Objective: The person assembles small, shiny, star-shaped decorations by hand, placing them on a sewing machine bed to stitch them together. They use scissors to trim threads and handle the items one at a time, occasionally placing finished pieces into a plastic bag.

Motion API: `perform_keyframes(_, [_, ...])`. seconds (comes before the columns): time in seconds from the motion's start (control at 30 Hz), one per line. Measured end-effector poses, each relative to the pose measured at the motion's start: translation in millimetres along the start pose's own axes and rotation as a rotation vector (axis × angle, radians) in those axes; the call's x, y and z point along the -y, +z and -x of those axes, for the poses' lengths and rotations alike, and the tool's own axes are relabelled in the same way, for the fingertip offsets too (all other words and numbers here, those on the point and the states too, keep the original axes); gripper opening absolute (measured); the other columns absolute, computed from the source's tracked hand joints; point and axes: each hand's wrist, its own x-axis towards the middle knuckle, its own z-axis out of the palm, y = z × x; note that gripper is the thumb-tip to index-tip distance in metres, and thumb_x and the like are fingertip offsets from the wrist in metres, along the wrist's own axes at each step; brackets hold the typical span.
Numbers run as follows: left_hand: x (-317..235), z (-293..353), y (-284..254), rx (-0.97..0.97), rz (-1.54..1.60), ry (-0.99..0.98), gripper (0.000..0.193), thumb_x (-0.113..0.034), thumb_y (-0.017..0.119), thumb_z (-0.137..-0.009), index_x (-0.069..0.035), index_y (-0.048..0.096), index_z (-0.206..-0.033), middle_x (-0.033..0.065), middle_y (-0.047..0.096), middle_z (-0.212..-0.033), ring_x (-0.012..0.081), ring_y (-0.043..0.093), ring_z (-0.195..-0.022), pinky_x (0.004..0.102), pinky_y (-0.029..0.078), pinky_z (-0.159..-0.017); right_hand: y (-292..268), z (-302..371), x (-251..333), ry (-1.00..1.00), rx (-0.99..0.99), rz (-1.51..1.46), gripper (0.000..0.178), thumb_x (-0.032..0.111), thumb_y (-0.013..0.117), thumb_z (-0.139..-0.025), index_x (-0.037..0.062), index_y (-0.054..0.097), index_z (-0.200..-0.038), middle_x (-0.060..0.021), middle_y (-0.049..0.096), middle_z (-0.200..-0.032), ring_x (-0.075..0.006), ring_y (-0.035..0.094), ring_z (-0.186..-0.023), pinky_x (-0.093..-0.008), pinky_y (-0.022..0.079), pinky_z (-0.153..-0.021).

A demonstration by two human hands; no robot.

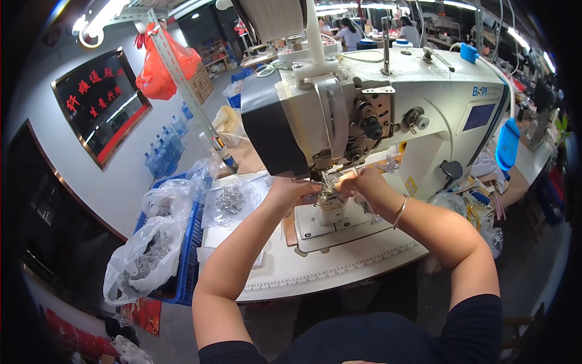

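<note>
Both my hands are at the needle area of a white sewing machine [442, 91]. My left hand [292, 191] is closed with its fingertips on a small, shiny clear-and-silver piece [328, 187] under the machine head. From the other side, my right hand [368, 187] pinches the same piece, and a bracelet circles that wrist. The piece's exact kind is too small to tell. Beneath it sits the machine's raised bed [332, 217] with its metal plate. The needle itself is hidden behind the fingers and the piece.
Left of my left forearm, a heap of small silvery pieces [230, 199] lies on clear plastic. A blue crate [189, 267] beside the table holds plastic bags [148, 252] of similar pieces. A printed ruler [339, 272] runs along the table's front edge. Cluttered bags [485, 224] lie to the right.
</note>
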Motion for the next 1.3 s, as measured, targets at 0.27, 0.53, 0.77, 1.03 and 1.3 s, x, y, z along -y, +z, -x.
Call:
perform_keyframes(0.27, [-3,5,8,-0.109,-0.162,0.11,0.026,-0.002,0.077,-0.073,0.003,0.062,-0.094,0.0053,0.061,-0.089,0.0148,0.062,-0.073,0.0282,0.051,-0.065,0,-20,-18,-0.144,-0.087,-0.081,0.011,-0.003,0.07,-0.07,-0.005,0.062,-0.078,-0.0103,0.063,-0.073,-0.0144,0.058,-0.06,-0.0262,0.045,-0.056])
perform_keyframes(0.53, [-21,9,15,-0.077,-0.167,0.013,0.026,0.001,0.073,-0.074,0.001,0.063,-0.098,0.0065,0.062,-0.092,0.0163,0.064,-0.079,0.0281,0.053,-0.068,-8,-23,-20,-0.09,-0.071,0.032,0.016,0.004,0.075,-0.07,0.0,0.061,-0.078,-0.0076,0.062,-0.068,-0.0108,0.055,-0.056,-0.024,0.041,-0.05])
perform_keyframes(0.77, [0,-4,-11,-0.01,0.028,-0.102,0.02,0.002,0.069,-0.077,0.005,0.061,-0.095,0.0091,0.062,-0.09,0.0207,0.065,-0.084,0.035,0.056,-0.08,1,-17,-13,-0.053,-0.1,0.01,0.012,0.002,0.073,-0.071,-0.0011,0.064,-0.078,-0.0087,0.063,-0.068,-0.01,0.053,-0.051,-0.0234,0.035,-0.043])
perform_keyframes(1.03, [5,-6,-14,-0.031,0.102,-0.11,0.013,0.001,0.066,-0.08,0.004,0.061,-0.091,0.0088,0.062,-0.089,0.0181,0.063,-0.076,0.0338,0.054,-0.077,-1,-12,-7,-0.038,-0.061,0.023,0.011,0.006,0.072,-0.072,0.0002,0.064,-0.079,-0.0079,0.063,-0.067,-0.0089,0.052,-0.049,-0.0221,0.032,-0.042])
perform_keyframes(1.3, [0,-5,-7,-0.053,0.069,-0.063,0.007,0.0,0.064,-0.082,0.003,0.06,-0.087,0.0052,0.057,-0.078,0.0145,0.056,-0.068,0.0295,0.045,-0.067,-3,-23,-15,-0.038,-0.048,-0.036,0.014,0.004,0.071,-0.072,-0.0016,0.064,-0.083,-0.0072,0.063,-0.074,-0.0111,0.055,-0.059,-0.0245,0.043,-0.053])
